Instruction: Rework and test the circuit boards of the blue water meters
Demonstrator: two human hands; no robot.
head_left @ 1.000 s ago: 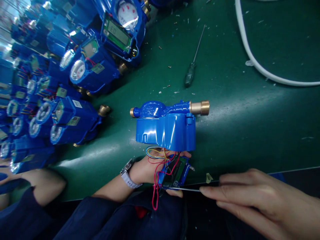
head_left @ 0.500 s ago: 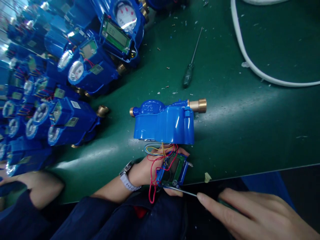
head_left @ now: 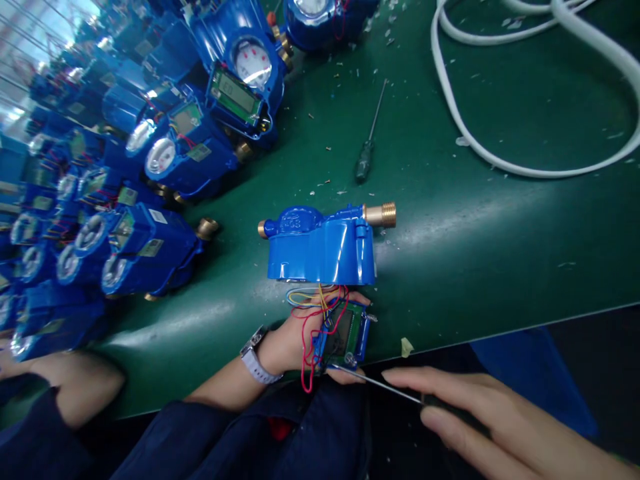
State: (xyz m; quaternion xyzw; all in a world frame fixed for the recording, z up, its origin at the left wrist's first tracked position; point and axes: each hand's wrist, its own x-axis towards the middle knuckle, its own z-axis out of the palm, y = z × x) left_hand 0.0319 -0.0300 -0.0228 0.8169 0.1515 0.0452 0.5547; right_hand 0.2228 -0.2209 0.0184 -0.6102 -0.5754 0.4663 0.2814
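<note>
A blue water meter housing (head_left: 323, 247) with a brass threaded end (head_left: 380, 215) lies on the green mat. Coloured wires (head_left: 315, 307) run from it to a small green circuit board in a blue frame (head_left: 344, 333). My left hand (head_left: 290, 343), with a watch on the wrist, holds that board at the mat's near edge. My right hand (head_left: 480, 420) grips a thin screwdriver (head_left: 387, 388) whose tip touches the board's lower corner.
Several blue meters (head_left: 150, 193) with dials and displays crowd the left and back. A second screwdriver (head_left: 367, 143) lies behind the housing. A white hose (head_left: 500, 160) curves across the back right. Another person's arm (head_left: 65, 387) rests at the left edge.
The camera view shifted so more of the hose shows. My right hand slid slightly back along the screwdriver, whose tip stays at the board. The left hand still holds the board.
</note>
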